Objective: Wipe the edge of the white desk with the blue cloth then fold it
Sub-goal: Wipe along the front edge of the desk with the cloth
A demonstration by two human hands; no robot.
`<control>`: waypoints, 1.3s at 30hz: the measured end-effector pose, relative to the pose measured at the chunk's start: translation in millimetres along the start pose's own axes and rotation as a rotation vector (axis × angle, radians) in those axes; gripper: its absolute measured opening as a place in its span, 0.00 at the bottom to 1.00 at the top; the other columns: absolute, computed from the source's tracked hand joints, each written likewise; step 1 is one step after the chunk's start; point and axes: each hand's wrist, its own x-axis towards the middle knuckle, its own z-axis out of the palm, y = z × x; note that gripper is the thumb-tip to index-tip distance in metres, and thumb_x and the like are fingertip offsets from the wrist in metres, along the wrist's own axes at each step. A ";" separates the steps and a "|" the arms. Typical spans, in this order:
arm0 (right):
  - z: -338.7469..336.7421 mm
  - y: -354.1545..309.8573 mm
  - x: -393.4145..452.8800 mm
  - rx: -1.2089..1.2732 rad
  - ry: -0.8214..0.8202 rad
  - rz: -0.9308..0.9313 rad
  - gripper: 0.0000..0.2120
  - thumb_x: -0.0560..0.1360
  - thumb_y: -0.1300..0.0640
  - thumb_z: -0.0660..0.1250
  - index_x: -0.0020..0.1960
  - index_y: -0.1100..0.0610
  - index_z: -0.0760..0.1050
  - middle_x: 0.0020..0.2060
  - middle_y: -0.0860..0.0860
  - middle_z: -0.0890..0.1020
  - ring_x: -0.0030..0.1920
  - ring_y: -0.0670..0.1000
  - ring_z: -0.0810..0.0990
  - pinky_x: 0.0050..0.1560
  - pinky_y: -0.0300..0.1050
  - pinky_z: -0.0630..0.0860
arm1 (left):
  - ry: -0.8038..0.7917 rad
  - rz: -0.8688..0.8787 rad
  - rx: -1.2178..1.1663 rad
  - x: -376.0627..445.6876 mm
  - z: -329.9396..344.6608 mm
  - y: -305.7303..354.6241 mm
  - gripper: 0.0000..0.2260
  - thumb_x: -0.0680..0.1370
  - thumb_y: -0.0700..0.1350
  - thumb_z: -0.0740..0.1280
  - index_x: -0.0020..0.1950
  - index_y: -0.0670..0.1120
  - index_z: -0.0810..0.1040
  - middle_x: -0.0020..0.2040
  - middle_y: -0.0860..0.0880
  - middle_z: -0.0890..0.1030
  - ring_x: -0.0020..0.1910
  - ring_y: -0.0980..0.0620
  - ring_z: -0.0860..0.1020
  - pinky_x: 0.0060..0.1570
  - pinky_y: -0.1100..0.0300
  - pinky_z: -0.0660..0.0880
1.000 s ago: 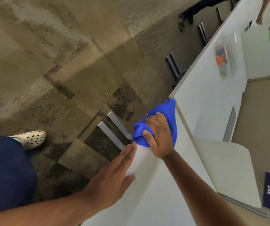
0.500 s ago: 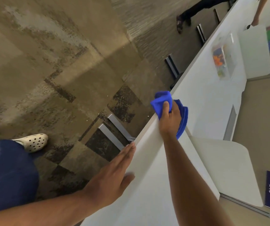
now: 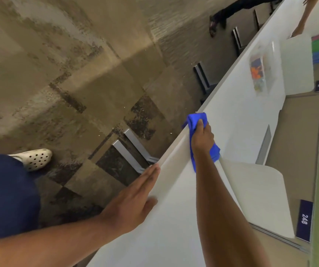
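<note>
So the right hand (image 3: 202,138) had its fingers curled tight around the blue cloth (image 3: 196,120), thumb pressed on top, with the cloth bunched up and sticking out past the knuckles at the front and trailing out under the wrist at the back. That hand was sitting right on the long edge of the white desk (image 3: 237,116), cloth touching the edge where the top meets the drop-off to the floor. The left hand (image 3: 135,199) was flat and unclenched, fingers straight and together, palm resting on the same edge closer to the body, holding nothing.

Out from there: grey metal desk legs (image 3: 129,151) showed below the edge, over patchy brown carpet (image 3: 68,74). A white clog (image 3: 33,158) and a navy trouser leg (image 3: 6,193) sat at the lower left (the wearer's own, by the look of it). Farther along the desk lay a clear plastic bag (image 3: 259,70) with something orange in it, well apart from the cloth. A purple tag reading 248 (image 3: 304,219) was at the right, and another person's arm (image 3: 302,22) touched the desk far off.
</note>
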 end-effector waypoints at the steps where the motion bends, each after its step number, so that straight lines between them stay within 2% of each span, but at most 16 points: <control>1: 2.1 -3.5 0.2 0.010 0.008 -0.033 0.25 0.87 0.43 0.51 0.70 0.59 0.74 0.64 0.59 0.81 0.64 0.61 0.78 0.69 0.56 0.68 | 0.004 0.005 0.002 0.6 -2.1 0.4 0.35 0.85 0.53 0.61 0.85 0.52 0.42 0.85 0.59 0.44 0.83 0.63 0.45 0.79 0.64 0.51; 5: -1.4 -5.7 -0.1 0.021 -0.010 -0.233 0.24 0.86 0.44 0.52 0.70 0.59 0.74 0.64 0.57 0.80 0.65 0.60 0.78 0.70 0.58 0.71 | 0.023 0.011 -0.008 11.0 -10.7 1.5 0.34 0.86 0.54 0.60 0.85 0.51 0.43 0.85 0.58 0.44 0.83 0.62 0.45 0.80 0.61 0.55; 8: -10.6 8.3 -9.6 -0.077 -0.108 -0.526 0.21 0.87 0.48 0.54 0.75 0.56 0.72 0.74 0.52 0.74 0.77 0.56 0.68 0.79 0.53 0.62 | 0.052 0.211 0.293 5.5 -11.9 5.3 0.28 0.87 0.47 0.57 0.84 0.43 0.52 0.86 0.46 0.49 0.85 0.49 0.47 0.81 0.53 0.54; 10: 0.3 35.9 -34.1 -0.175 -0.262 -0.772 0.19 0.87 0.49 0.54 0.70 0.55 0.76 0.71 0.50 0.76 0.80 0.55 0.63 0.82 0.54 0.57 | -0.020 0.348 0.468 -10.8 6.8 -0.9 0.25 0.84 0.39 0.56 0.82 0.40 0.60 0.85 0.40 0.54 0.85 0.42 0.50 0.82 0.47 0.51; 12: -4.9 43.5 -50.0 -0.306 -0.318 -1.004 0.18 0.87 0.48 0.53 0.63 0.55 0.79 0.62 0.50 0.81 0.74 0.55 0.70 0.81 0.58 0.57 | -0.055 0.477 0.473 -11.4 4.2 -4.7 0.21 0.83 0.40 0.57 0.75 0.41 0.74 0.79 0.42 0.70 0.82 0.43 0.60 0.81 0.44 0.56; 14: -14.3 31.6 -60.6 -0.375 -0.346 -1.257 0.18 0.86 0.48 0.54 0.55 0.55 0.79 0.50 0.50 0.81 0.59 0.54 0.76 0.76 0.59 0.64 | -0.098 0.592 0.467 -7.9 -0.8 0.4 0.17 0.83 0.42 0.58 0.61 0.43 0.85 0.66 0.45 0.83 0.74 0.44 0.75 0.79 0.46 0.63; 16: -14.6 15.4 -66.4 -0.451 -0.406 -1.455 0.16 0.85 0.49 0.56 0.48 0.55 0.78 0.41 0.50 0.78 0.46 0.54 0.74 0.62 0.55 0.73 | -0.162 0.672 0.535 -4.1 -4.8 5.9 0.15 0.81 0.43 0.61 0.54 0.46 0.88 0.59 0.49 0.86 0.66 0.48 0.80 0.79 0.53 0.63; 19: -11.1 0.4 -54.5 -0.477 -0.507 -1.660 0.18 0.84 0.48 0.57 0.43 0.57 0.77 0.36 0.53 0.78 0.38 0.56 0.72 0.48 0.51 0.69 | -0.291 0.665 0.578 -3.2 -5.7 11.9 0.15 0.79 0.49 0.63 0.57 0.50 0.88 0.64 0.52 0.85 0.68 0.53 0.79 0.78 0.56 0.60; 21: -15.8 -5.6 -15.7 -0.465 -0.451 -1.679 0.20 0.83 0.48 0.57 0.41 0.59 0.75 0.35 0.56 0.78 0.37 0.59 0.73 0.44 0.52 0.69 | -0.302 0.650 0.615 0.9 -8.8 14.0 0.17 0.78 0.51 0.65 0.62 0.49 0.86 0.68 0.51 0.82 0.71 0.53 0.77 0.79 0.55 0.58; 24: -22.4 -18.4 29.9 -0.498 -0.295 -1.480 0.21 0.83 0.49 0.55 0.38 0.61 0.73 0.32 0.60 0.77 0.35 0.62 0.75 0.43 0.55 0.71 | -0.255 0.609 0.711 1.4 -10.9 16.2 0.21 0.79 0.52 0.67 0.69 0.45 0.81 0.74 0.46 0.77 0.77 0.50 0.71 0.80 0.52 0.51; 29: -23.1 -20.3 2.2 -0.463 -0.221 -1.247 0.21 0.79 0.47 0.57 0.35 0.60 0.71 0.31 0.61 0.77 0.37 0.63 0.76 0.48 0.57 0.72 | -0.256 0.594 0.844 -1.8 -9.9 21.1 0.24 0.84 0.50 0.62 0.78 0.42 0.70 0.81 0.44 0.67 0.82 0.47 0.61 0.78 0.50 0.37; 31: -19.8 -9.4 -32.7 -0.411 -0.333 -1.363 0.19 0.80 0.46 0.58 0.36 0.57 0.71 0.31 0.57 0.75 0.36 0.59 0.72 0.48 0.54 0.69 | -0.251 0.582 0.845 -2.9 -12.6 23.2 0.23 0.82 0.51 0.64 0.76 0.43 0.74 0.79 0.45 0.72 0.80 0.48 0.66 0.78 0.50 0.39; 33: -13.2 3.2 -62.0 -0.370 -0.476 -1.490 0.18 0.82 0.45 0.56 0.40 0.55 0.72 0.33 0.53 0.75 0.37 0.55 0.68 0.49 0.52 0.67 | -0.218 0.586 0.829 -2.2 -12.6 21.5 0.22 0.80 0.52 0.65 0.71 0.45 0.80 0.74 0.46 0.77 0.76 0.50 0.72 0.79 0.51 0.48; 35: -9.6 9.9 -54.9 -0.382 -0.527 -1.605 0.20 0.84 0.42 0.52 0.45 0.54 0.73 0.37 0.53 0.78 0.39 0.56 0.71 0.51 0.52 0.69 | -0.219 0.585 0.790 -0.9 -6.7 16.5 0.22 0.80 0.52 0.62 0.71 0.45 0.80 0.74 0.46 0.77 0.76 0.49 0.72 0.80 0.51 0.50; 37: -13.2 2.6 -15.6 -0.416 -0.464 -1.665 0.24 0.85 0.41 0.49 0.48 0.56 0.74 0.39 0.55 0.80 0.40 0.59 0.75 0.52 0.53 0.70 | -0.233 0.574 0.783 0.3 -5.3 15.4 0.23 0.80 0.52 0.60 0.73 0.46 0.78 0.75 0.47 0.76 0.77 0.49 0.71 0.80 0.51 0.50; 39: -21.9 -12.7 28.2 -0.457 -0.317 -1.513 0.31 0.85 0.41 0.46 0.43 0.61 0.76 0.37 0.59 0.79 0.38 0.62 0.77 0.49 0.55 0.71 | -0.249 0.599 0.765 2.4 -6.4 14.6 0.23 0.81 0.51 0.60 0.73 0.46 0.78 0.76 0.47 0.75 0.77 0.49 0.71 0.81 0.51 0.52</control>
